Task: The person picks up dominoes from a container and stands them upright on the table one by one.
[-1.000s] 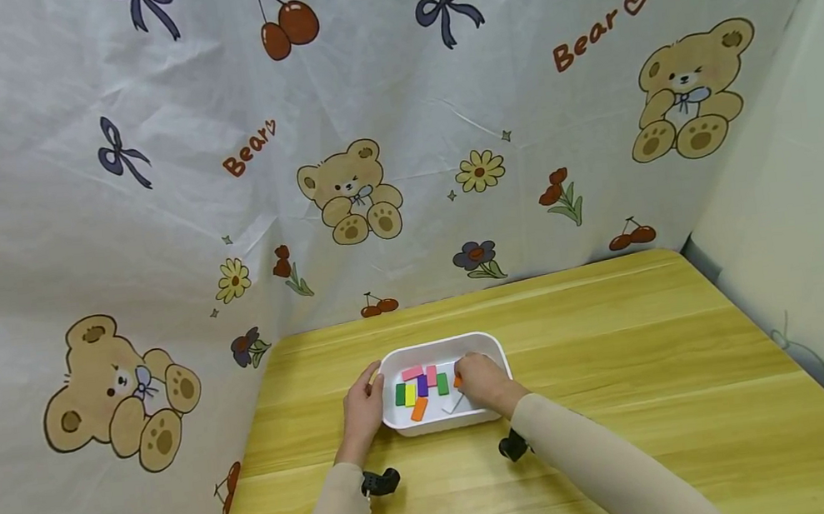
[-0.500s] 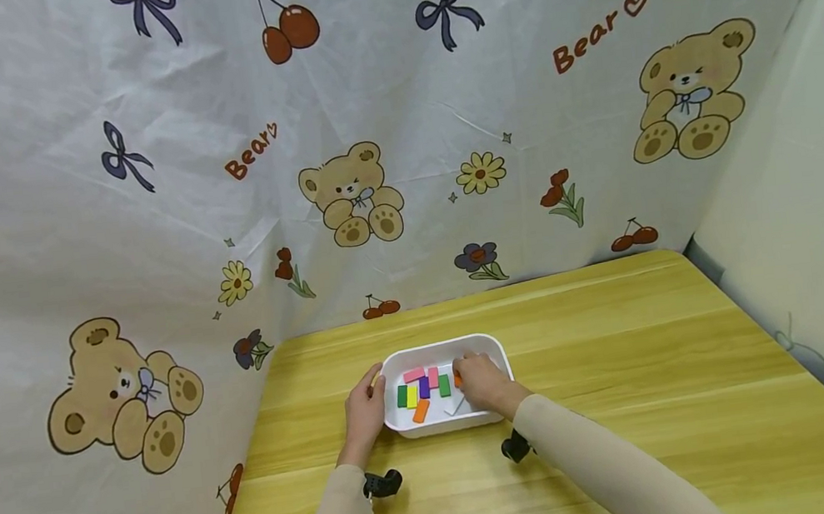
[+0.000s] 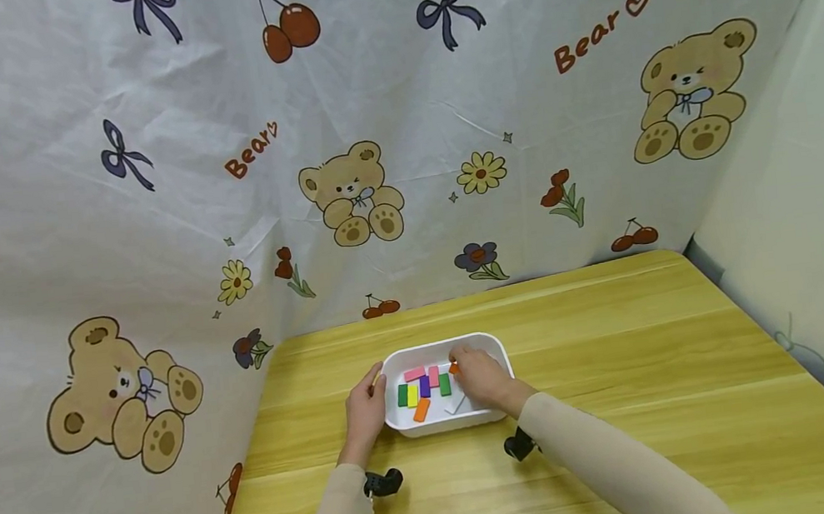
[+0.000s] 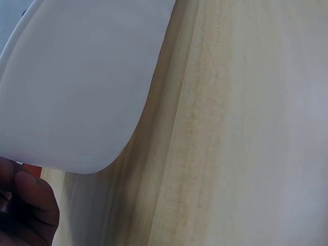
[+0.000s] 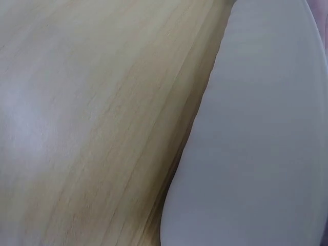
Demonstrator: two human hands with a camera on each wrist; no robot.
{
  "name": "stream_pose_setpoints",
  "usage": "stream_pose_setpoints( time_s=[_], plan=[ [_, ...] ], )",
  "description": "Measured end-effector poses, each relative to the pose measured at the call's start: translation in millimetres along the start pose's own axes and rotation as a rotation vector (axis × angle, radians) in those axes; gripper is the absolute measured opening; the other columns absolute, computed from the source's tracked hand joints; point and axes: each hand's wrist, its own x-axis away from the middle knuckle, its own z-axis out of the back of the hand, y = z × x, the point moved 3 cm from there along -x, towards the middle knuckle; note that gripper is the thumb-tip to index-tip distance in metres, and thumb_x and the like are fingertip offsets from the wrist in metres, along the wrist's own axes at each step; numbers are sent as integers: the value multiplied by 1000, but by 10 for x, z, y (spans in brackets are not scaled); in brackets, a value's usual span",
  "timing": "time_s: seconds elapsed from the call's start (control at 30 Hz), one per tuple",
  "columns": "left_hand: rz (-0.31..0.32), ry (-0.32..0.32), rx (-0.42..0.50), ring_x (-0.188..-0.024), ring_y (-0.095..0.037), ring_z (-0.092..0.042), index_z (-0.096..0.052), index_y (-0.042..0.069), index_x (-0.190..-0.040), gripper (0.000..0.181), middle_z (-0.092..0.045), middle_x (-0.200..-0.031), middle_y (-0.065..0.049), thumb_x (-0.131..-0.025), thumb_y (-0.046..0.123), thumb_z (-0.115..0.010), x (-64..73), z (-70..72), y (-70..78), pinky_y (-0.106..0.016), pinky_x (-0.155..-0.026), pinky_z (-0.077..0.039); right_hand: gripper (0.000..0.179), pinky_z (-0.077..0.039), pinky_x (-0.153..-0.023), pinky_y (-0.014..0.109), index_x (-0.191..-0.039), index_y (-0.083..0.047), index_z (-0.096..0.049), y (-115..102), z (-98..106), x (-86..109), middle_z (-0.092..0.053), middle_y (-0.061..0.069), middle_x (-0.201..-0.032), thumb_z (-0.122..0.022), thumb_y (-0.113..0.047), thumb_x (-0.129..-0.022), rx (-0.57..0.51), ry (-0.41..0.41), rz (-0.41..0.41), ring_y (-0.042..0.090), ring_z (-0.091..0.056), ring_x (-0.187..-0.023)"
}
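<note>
A white plastic tray [image 3: 445, 427] stands on the table, holding several small coloured rectangular blocks. My left hand [image 3: 364, 415] grips its left end, thumb and fingers at the rim; in the left wrist view, curled fingers [image 4: 36, 197] show by the tray's corner. Reaching into the right part of the tray, my right hand [image 3: 484, 382] pinches an orange block [image 3: 454, 367], mostly covered by the fingers. Left of it lie a green block [image 3: 444, 385], two pink blocks, a purple block [image 3: 424, 387], a yellow block [image 3: 412, 397] and another orange block [image 3: 421, 409]. The right wrist view shows only the tray's outer wall [image 5: 251, 138] and the table.
The wood-grain table [image 3: 620, 369] extends to the right of the tray. A white cloth with bear prints [image 3: 394, 83] hangs behind and at the left. A white piece [image 3: 455, 404] lies near the tray's front wall. Black wrist cameras [image 3: 384, 483] sit at both wrists.
My right hand has shifted slightly toward the back of the tray, and the orange block at its fingertips has moved back with it. The left hand stays on the tray's rim.
</note>
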Motion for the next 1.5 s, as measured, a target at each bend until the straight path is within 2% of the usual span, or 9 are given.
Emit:
stream_pose_setpoints(
  time_s=[0.23,0.4,0.63,1.1,1.33,1.5],
  plan=[
    [1,-3,6,-79,-18,-49,-62,21,-146,40,-54,-80,-5,-107,30,-57,0,3,24,-24,-61,-42,35,-53,-109,47,-135,-6,-59,-3,68,23,-63,13,-129,-66,-12,-101,-38,-13,13,28,-64,-116],
    [-1,-1,5,-78,-18,-49,-63,24,-144,38,-55,-80,-5,-107,30,-57,11,8,28,-23,-61,-43,34,-56,-105,45,-134,-6,-61,8,117,37,-64,13,-126,-66,-11,-101,-36,-6,20,26,-65,-112],
    [1,0,5,-79,-18,-49,-62,22,-145,39,-54,-81,-6,-107,29,-57,25,11,37,-24,-61,-42,32,-55,-106,45,-131,-3,-63,11,221,73,-66,14,-127,-67,-11,-100,-41,9,48,27,-64,-114],
    [-11,-16,-5,-78,-18,-48,-61,20,-146,40,-53,-80,-5,-108,30,-55,12,17,49,-23,-60,-41,22,-59,-95,42,-118,-2,-66,83,363,169,-68,8,-109,-70,-5,-97,-77,29,130,20,-62,-98],
    [-20,-25,1,-76,-17,-49,-61,20,-146,39,-54,-79,-5,-108,28,-55,19,16,50,-22,-57,-42,21,-59,-87,39,-116,-4,-66,146,468,209,-66,6,-102,-69,0,-95,-132,30,120,22,-62,-94],
    [-23,-14,8,-74,-17,-48,-62,20,-145,39,-53,-77,-5,-108,28,-56,13,21,47,-22,-57,-42,21,-59,-88,38,-117,-5,-65,189,528,243,-66,5,-104,-69,-1,-96,-139,20,120,21,-63,-96]
  ],
)
